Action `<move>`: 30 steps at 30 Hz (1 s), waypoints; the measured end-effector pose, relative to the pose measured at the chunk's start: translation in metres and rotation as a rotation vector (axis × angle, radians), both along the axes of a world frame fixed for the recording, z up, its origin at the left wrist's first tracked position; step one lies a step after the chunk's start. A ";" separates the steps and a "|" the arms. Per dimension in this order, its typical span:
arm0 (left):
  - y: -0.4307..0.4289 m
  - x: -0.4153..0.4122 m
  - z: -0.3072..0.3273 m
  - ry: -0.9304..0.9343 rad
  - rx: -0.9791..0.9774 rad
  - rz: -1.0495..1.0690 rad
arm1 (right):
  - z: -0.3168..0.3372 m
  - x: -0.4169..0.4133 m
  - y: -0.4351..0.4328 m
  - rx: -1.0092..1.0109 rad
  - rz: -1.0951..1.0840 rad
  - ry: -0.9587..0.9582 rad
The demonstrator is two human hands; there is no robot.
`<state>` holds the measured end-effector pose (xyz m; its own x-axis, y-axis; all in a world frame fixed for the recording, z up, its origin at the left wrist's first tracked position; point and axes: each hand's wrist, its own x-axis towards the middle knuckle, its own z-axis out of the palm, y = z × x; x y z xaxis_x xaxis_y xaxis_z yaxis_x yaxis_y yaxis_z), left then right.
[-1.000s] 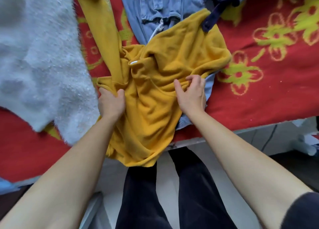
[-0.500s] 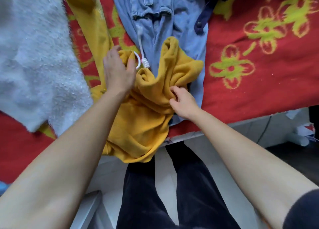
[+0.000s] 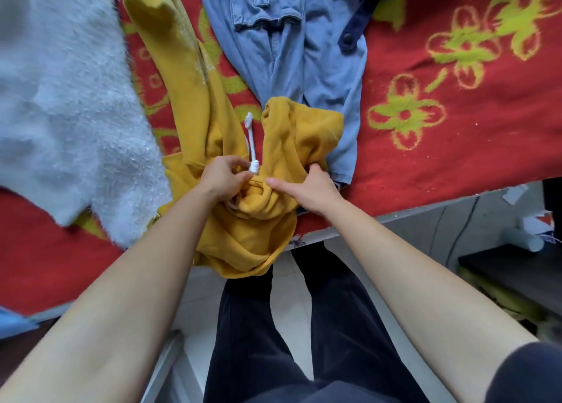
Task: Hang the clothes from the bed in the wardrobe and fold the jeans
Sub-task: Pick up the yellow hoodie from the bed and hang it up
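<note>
Hoodie (image 3: 252, 235) is bunched at the near edge of the bed. Its lower part droops over the side toward the person's legs, and one sleeve trails up the blanket (image 3: 456, 165).

Left hand (image 3: 223, 176): fingers curled, pinching cloth right beside the knot of the white cord (image 3: 251, 138).

Right hand (image 3: 310, 188): thumb dug into a fold, forefinger laid straight across the bunch. Reads as a grip on the hoodie; the other fingers are hidden underneath.

Risks as I see them:
- Hoodie's far lump sits on a leg of the jeans (image 3: 304, 53). Lift straight up and the denim may drag along or slide toward the edge, since the layers will rub. Right hand is also close to the denim hem, and I can't tell whether it has caught any.
- Left pinch is nearly on the cord. Catch cord instead of cloth and it pulls through the hood.
- Both grips are mid-bunch, not at the shoulders. Raised like this it comes up as a wad, with the neck opening hard to find. No hanger in view.
- Trailing sleeve lies near the fuzzy sweater (image 3: 60, 98). The pile could cling and get tugged.
- If either hand loosens, the overhang probably takes the lot to the floor.

Jeans lie unfolded further up the bed, with a navy strap (image 3: 354, 29) across their right side.
</note>
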<state>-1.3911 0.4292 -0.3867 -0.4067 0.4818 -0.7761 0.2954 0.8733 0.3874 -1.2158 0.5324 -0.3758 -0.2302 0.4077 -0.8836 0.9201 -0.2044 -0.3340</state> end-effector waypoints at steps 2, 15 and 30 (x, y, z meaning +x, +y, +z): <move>0.001 -0.005 0.006 0.017 -0.019 -0.002 | -0.002 -0.009 0.004 0.108 0.027 -0.085; -0.015 -0.007 0.140 0.128 0.198 0.425 | 0.111 0.001 0.045 -0.112 -0.895 0.445; -0.144 0.022 0.376 0.393 0.699 1.039 | 0.308 -0.124 -0.082 -0.404 0.281 0.311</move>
